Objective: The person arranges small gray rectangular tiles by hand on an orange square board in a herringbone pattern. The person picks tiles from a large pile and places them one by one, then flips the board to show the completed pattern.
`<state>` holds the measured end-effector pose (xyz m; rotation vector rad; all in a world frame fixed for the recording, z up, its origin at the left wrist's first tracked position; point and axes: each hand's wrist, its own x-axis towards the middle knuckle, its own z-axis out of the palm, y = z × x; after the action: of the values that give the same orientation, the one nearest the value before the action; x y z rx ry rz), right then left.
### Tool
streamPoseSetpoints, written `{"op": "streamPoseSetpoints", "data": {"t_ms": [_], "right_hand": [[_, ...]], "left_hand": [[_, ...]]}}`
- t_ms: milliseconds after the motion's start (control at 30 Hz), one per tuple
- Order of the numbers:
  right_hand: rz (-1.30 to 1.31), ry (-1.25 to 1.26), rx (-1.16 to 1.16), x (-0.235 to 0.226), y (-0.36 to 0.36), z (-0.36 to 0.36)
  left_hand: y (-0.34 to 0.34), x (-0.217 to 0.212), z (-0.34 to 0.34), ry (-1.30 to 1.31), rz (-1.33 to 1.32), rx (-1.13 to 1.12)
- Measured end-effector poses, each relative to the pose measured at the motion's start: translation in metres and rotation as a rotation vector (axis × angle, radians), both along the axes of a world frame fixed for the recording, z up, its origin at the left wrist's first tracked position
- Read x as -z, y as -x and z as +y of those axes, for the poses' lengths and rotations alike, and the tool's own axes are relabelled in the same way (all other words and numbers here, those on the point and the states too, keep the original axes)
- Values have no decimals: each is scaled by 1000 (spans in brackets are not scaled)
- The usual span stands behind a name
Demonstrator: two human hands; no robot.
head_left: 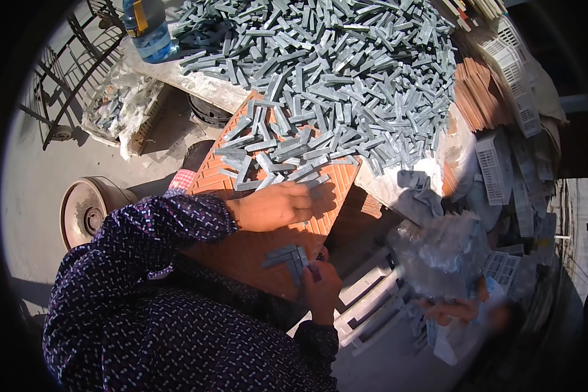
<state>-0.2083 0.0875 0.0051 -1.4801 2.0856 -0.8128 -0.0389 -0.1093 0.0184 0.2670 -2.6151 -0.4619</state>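
While we look down from the head camera, we see our left hand (274, 206) lying flat, fingers stretched forward, on an orange ribbed board (336, 179) at the near edge of a great heap of grey L-shaped pieces (346, 78). Its fingertips touch the nearest few pieces of the heap; it covers them rather than clasps them, so we cannot tell whether anything is held under the palm. Our right hand (321, 286) is nearer to us and just to the right, closed around a small stack of the same grey pieces (287, 258), which stick out to the left of the fingers, lying over the near part of the board. Both our sleeves are dark with a fine pale dot pattern.

The heap spreads over the table (202, 83) from the board to the far side, filling most of the upper middle of the view. At the far left of the table stands a blue plastic bottle (147, 29). Left of the table, on the floor, sits a clear bag (121, 108) with more grey pieces in it, and nearer on the left a round metal wheel (88, 209). To the right, another person's hand (454, 308) holds a crumpled clear plastic bag (441, 251), with white plastic crates (496, 163) stacked behind it.
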Motion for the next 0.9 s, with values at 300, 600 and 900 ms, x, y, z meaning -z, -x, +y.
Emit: {"op": "streamPoseSetpoints", "data": {"t_ms": [300, 600, 900], "right_hand": [[-269, -121, 75, -3, 0, -17], [-155, 26, 3, -3, 2, -19], [-126, 194, -62, -24, -1, -48]], "left_hand": [[-6, 9, 59, -729, -234, -324], [-28, 8, 74, -518, -37, -228], [-17, 27, 83, -526, -29, -258]]}}
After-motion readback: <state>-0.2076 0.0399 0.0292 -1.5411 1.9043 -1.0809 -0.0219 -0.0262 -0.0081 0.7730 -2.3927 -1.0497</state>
